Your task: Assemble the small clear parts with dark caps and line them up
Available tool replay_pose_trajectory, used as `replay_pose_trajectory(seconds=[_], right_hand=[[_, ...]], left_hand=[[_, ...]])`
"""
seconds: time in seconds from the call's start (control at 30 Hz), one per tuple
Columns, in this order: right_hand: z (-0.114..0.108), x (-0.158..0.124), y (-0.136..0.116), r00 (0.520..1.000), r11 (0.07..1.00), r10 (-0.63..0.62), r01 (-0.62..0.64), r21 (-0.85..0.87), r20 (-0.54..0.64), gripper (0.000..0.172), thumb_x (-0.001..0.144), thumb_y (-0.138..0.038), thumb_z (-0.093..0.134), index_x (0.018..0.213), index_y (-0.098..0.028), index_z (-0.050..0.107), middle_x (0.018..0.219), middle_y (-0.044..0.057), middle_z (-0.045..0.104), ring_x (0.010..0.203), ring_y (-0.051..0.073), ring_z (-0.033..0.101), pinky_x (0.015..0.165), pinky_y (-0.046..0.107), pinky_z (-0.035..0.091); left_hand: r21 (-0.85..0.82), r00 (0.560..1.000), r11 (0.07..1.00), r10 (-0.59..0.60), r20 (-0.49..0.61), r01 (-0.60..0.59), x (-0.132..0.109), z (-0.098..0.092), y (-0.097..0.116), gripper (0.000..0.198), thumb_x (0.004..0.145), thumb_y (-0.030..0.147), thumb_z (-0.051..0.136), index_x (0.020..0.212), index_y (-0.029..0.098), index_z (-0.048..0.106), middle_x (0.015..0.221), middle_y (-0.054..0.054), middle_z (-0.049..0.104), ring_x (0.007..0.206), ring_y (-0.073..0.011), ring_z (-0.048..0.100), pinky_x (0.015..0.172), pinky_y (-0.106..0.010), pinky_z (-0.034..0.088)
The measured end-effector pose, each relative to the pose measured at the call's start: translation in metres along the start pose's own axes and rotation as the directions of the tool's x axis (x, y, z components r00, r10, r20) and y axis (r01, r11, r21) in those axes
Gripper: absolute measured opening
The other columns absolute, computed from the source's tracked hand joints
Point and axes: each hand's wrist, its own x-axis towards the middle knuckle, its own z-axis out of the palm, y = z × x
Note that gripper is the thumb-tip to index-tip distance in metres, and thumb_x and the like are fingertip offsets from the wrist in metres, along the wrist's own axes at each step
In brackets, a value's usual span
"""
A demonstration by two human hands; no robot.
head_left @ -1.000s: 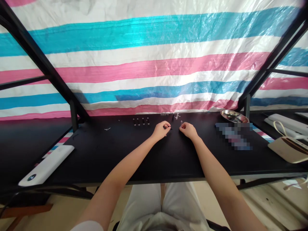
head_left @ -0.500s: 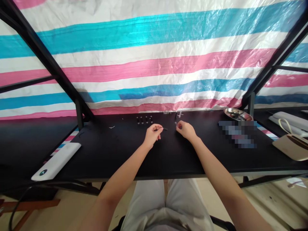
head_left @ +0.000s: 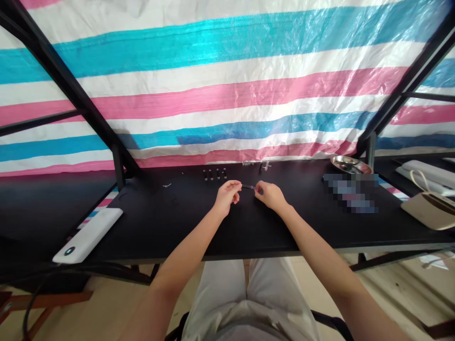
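PLACE: prob. makeshift workshop stn | blk bench (head_left: 149, 227) | blk frame (head_left: 71, 91) w/ striped tarp (head_left: 227, 104) | sm. pts (head_left: 211, 175) in row

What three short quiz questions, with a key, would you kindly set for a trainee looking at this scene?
1. Count: how many small dark pieces are lined up on the table, beyond and to the left of the hands?
2. True or false: the left hand is pinching a slim dark piece.
3. Multiple choice: which of these is nearest the shiny metal dish?
a) the left hand
b) the right hand
c) the row of small dark pieces

Key: 1. Four. 2. True. 3. b.
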Motion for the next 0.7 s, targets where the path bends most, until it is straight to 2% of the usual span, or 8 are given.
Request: replay_pose_trajectory(seconds=[0.23, 0.37, 0.57, 0.7], right_hand=[[0.002, -0.001, -0.003, 0.999, 0.993, -0.038, 0.037, -0.113, -0.009, 0.007, 0.079, -0.023, 0.050, 0.079, -0.019, 0.056, 0.077, 0.003, 0.067, 0.065, 0.015, 0.058, 0.063, 0.025, 0.031], [0.001, -0.002, -0.007, 0.998, 0.976, -0.058, 0.058, -0.208, 0.007, 0.008, 0.078, -0.020, 0.048, 0.078, -0.017, 0.055, 0.074, 0.005, 0.066, 0.064, 0.016, 0.058, 0.063, 0.026, 0.030], [0.000, -0.003, -0.010, 0.996, 0.961, -0.082, 0.084, -0.262, 0.017, 0.007, 0.077, -0.018, 0.047, 0.075, -0.016, 0.054, 0.073, 0.005, 0.065, 0.063, 0.015, 0.057, 0.061, 0.027, 0.026], [0.002, -0.003, -0.008, 0.996, 0.969, -0.094, 0.090, -0.231, -0.004, 0.007, 0.078, -0.020, 0.047, 0.075, -0.017, 0.052, 0.072, 0.004, 0.064, 0.063, 0.014, 0.056, 0.061, 0.026, 0.026]], left_hand=[[0.035, 1.000, 0.999, 0.017, 0.008, -0.018, -0.002, 0.001, 0.000, 0.031, 0.064, 0.035, 0.069, 0.083, 0.014, 0.056, 0.066, 0.003, 0.054, 0.037, -0.0028, 0.044, 0.033, -0.016, 0.026], [0.162, 0.995, 0.982, 0.099, 0.016, -0.101, -0.004, 0.002, 0.000, 0.030, 0.066, 0.036, 0.067, 0.084, 0.015, 0.056, 0.068, 0.003, 0.054, 0.037, -0.0027, 0.045, 0.033, -0.016, 0.028], [0.423, 0.958, 0.863, 0.279, 0.062, -0.278, -0.009, 0.003, 0.000, 0.024, 0.073, 0.037, 0.060, 0.085, 0.016, 0.057, 0.072, 0.003, 0.054, 0.040, -0.0020, 0.047, 0.039, -0.016, 0.035], [0.571, 0.918, 0.737, 0.386, 0.086, -0.363, -0.010, 0.001, -0.001, 0.018, 0.077, 0.034, 0.056, 0.085, 0.017, 0.057, 0.071, 0.003, 0.054, 0.041, -0.0023, 0.045, 0.042, -0.017, 0.036]])
